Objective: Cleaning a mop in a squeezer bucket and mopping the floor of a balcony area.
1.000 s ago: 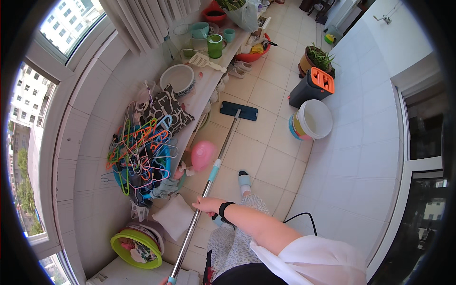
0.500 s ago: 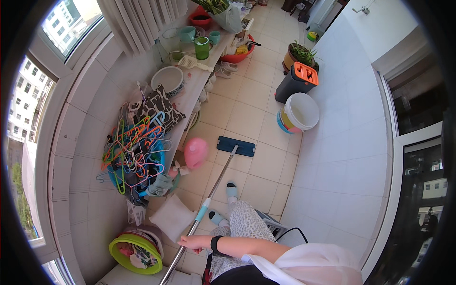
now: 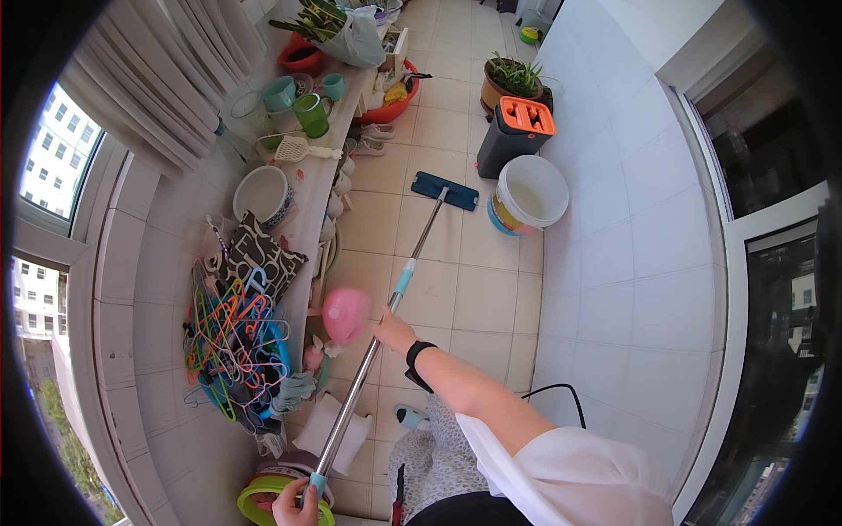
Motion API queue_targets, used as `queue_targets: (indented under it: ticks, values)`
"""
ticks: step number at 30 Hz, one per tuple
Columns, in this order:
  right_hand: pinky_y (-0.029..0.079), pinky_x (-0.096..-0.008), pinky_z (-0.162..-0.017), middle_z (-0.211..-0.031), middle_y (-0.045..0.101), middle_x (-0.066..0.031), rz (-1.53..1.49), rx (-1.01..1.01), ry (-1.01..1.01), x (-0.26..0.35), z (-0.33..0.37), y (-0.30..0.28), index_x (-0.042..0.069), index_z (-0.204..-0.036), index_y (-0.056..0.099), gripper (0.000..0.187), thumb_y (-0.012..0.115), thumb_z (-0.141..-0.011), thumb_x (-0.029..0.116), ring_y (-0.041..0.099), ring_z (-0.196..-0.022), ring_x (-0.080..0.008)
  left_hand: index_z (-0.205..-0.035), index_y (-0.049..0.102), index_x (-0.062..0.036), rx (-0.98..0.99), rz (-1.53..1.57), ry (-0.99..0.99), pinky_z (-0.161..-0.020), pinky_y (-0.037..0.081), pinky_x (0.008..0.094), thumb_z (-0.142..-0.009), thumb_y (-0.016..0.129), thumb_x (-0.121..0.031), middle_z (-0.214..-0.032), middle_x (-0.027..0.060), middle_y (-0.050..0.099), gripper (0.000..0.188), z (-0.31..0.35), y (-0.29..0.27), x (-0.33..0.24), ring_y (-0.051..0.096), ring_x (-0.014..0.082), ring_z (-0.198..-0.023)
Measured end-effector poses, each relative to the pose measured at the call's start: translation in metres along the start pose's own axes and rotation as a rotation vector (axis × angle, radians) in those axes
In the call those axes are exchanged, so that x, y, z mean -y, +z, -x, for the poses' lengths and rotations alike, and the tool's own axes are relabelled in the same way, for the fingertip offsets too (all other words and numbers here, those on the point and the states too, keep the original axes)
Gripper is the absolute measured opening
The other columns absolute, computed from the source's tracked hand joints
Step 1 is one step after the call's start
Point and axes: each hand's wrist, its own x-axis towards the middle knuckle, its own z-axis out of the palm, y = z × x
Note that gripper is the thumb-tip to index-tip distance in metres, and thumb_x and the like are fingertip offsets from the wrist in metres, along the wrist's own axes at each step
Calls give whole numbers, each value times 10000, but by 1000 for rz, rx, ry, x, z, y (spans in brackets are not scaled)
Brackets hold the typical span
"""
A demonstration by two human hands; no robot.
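Note:
A flat mop (image 3: 445,191) with a dark blue rectangular head lies on the tiled floor ahead of me. Its long silver pole, with pale blue collars, slants back to the lower left. My right hand (image 3: 396,333), with a black band on the wrist, is wrapped round the pole just below the middle collar. Lower down, my left hand (image 3: 296,505) grips the pole's end beside a pale blue collar. A pink balloon-like thing (image 3: 346,316) is just left of my right hand. The mop head is near a white bucket (image 3: 532,193).
Along the left runs a low bench (image 3: 303,197) with cups, a basin and a scoop. Below it are a heap of hangers (image 3: 237,351), a white cushion (image 3: 338,434) and a green basin (image 3: 263,500). At right, an orange-lidded grey bin (image 3: 516,136) and a potted plant (image 3: 511,79) line the wall.
The mop head has moved forward, farther from me and closer to the bucket. My right hand has reached forward with the pole. My left hand has come into view on the pole's end.

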Motion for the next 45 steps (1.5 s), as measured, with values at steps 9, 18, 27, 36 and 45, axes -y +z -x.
queue_targets:
  ticks: [9, 18, 27, 36, 45]
  values:
    - [450, -441, -629, -717, 594, -166, -275, -38, -119, -15, 53, 41, 75, -1031, 420, 326, 406, -906, 377, 606, -676, -345, -998, 655, 26, 77, -100, -34, -657, 475, 257, -836, 602, -39, -821, 80, 660, 183, 21, -80, -24, 583, 119, -724]
    - [460, -442, -614, -710, 611, -126, -247, -31, 52, -73, 133, 50, 90, -990, 437, 285, 409, -907, 361, 615, -678, -331, -955, 654, 23, 199, -48, 129, -622, 460, 296, -830, 603, -59, -736, 155, 638, 158, 22, -88, 13, 555, 141, -650]
    - [461, -326, -520, -698, 570, -83, -527, 99, 114, -47, 215, 163, 77, -979, 401, 291, 477, -911, 349, 577, -572, -199, -842, 626, 33, -46, -396, 321, -480, 376, 328, -843, 606, -92, -570, 170, 473, 127, 42, -166, 111, 389, 147, -503]
    - [475, -296, -437, -657, 555, -93, -616, -107, 50, -34, 147, 124, 59, -1046, 418, 249, 424, -922, 275, 560, -477, -179, -814, 599, 11, -202, -9, 505, -565, 419, 310, -808, 613, 12, -795, 122, 598, 15, 47, -122, 137, 540, 223, -663]
    - [463, -324, -407, -654, 531, -95, -460, 111, -3, 39, 113, 172, 69, -1049, 410, 273, 346, -948, 314, 533, -432, -196, -796, 614, 12, -355, -101, 361, -552, 438, 312, -786, 660, 8, -714, 120, 581, 47, 73, -124, 178, 508, 218, -593]
